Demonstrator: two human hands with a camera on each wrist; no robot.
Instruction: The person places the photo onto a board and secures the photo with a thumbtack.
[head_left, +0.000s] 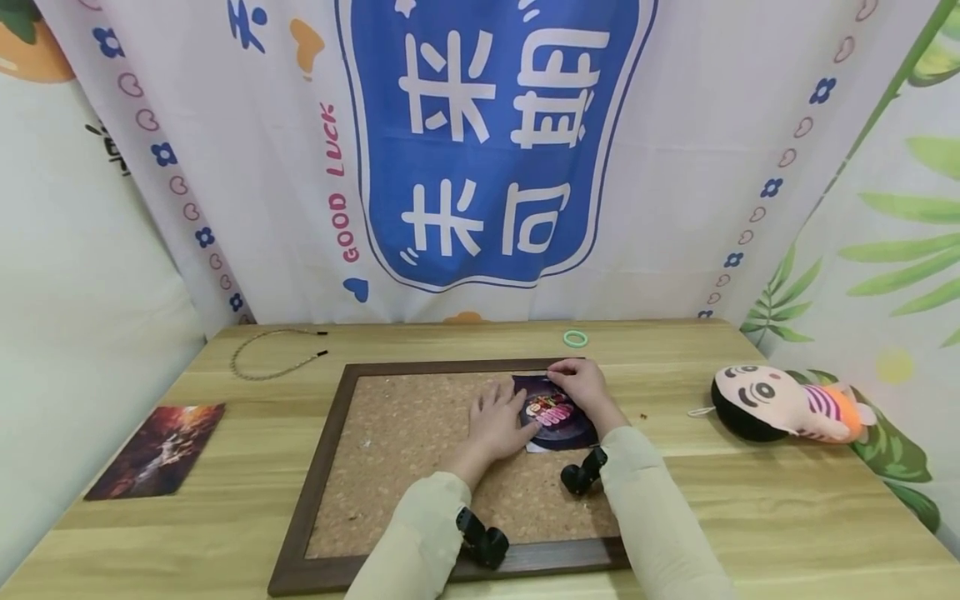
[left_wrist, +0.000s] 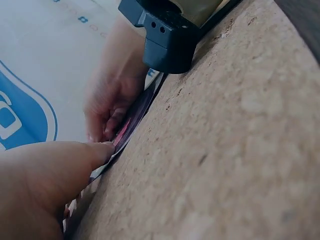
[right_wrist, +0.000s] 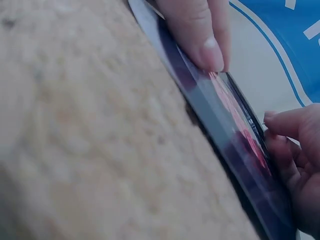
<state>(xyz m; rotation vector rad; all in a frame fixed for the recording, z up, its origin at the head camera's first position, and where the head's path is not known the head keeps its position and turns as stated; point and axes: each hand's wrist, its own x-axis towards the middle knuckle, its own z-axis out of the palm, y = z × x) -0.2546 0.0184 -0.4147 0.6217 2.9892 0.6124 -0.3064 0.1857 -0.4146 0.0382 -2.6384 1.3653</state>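
A dark picture of food (head_left: 551, 415) lies at the upper right of a brown-framed cork board (head_left: 405, 467). My left hand (head_left: 497, 421) rests spread on the cork and the picture's left edge, its thumb over the picture. At the picture's top edge is my right hand (head_left: 588, 390), thumb and forefinger pinched together. In the right wrist view, the right hand (right_wrist: 297, 155) pinches something tiny beside the picture (right_wrist: 235, 135); what it is cannot be made out. The left hand's fingertips (right_wrist: 212, 55) press on the picture. In the left wrist view, the left thumb (left_wrist: 102, 152) touches the picture's edge.
A reddish landscape picture (head_left: 159, 450) lies on the wooden table (head_left: 750, 517) to the left. Behind the board are a thin braided headband (head_left: 236, 358) and a green ring (head_left: 575, 338). A soft doll (head_left: 787, 404) lies at the right, near a patterned curtain (head_left: 675, 208).
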